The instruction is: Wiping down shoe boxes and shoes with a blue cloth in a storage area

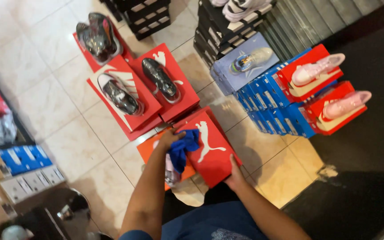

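Observation:
My left hand [169, 138] grips a blue cloth [182, 149] and presses it on the edge of a red shoebox lid [210, 153] with a white animal logo. My right hand [235, 174] holds the lid's near corner from below. The lid sits tilted over an orange-red box [150, 150] that rests on the tiled floor. A wrapped shoe [171, 174] shows partly under the cloth, inside the box.
Three red boxes with plastic-wrapped dark shoes on top, one of them [160, 79], stand beyond. Blue boxes [275, 106] with pink shoes [317, 69] stack at right, black boxes [221, 31] behind. A dark mat [365, 155] lies right. Shelving with boxes [23, 171] stands left.

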